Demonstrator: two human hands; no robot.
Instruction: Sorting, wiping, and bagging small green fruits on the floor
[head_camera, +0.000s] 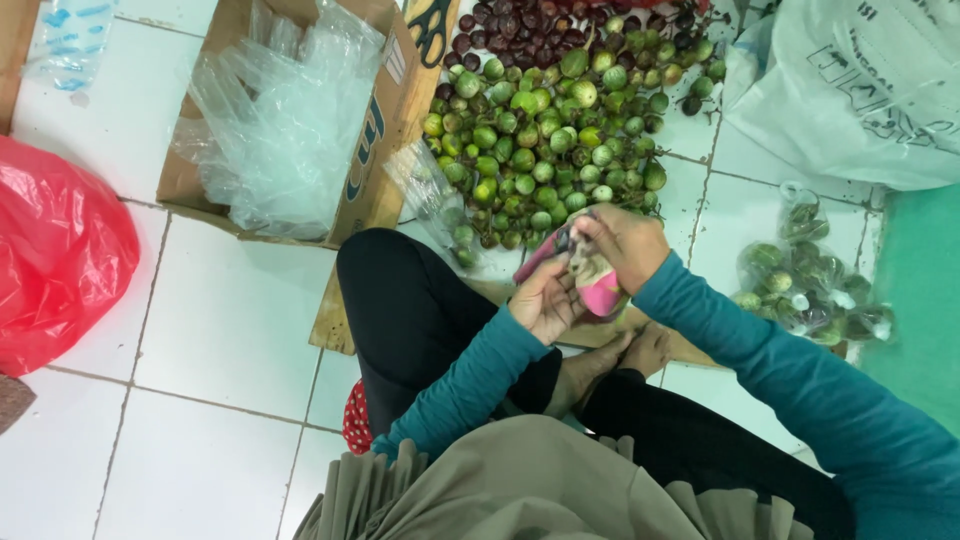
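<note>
Low in the frame, both arms in teal sleeves reach forward from the seated person's lap, over black-clad crossed legs, and meet just below the middle of the picture. The left hand (545, 300) comes up from the lower centre, palm turned up and fingers curled, cupping the lower side of a pink object (600, 292). The right hand (625, 245) comes in from the lower right, wrist bent down, its fingertips pinched together on the object's top end, where something small and pale sits; what that is cannot be made out. Both grips are narrow and closed around the pink object, which is held in the air above the knees.

Just beyond the hands, a heap of small green round fruits (545, 130) lies on the white tiled floor (220, 320), with dark red ones (520, 25) at the top edge. At the middle right a clear bag of green fruits (810, 285) rests on the tiles. In the upper left, a cardboard box (375, 170) holds loose clear plastic bags (275, 110). A red plastic bag (55, 255) lies at the left edge.
</note>
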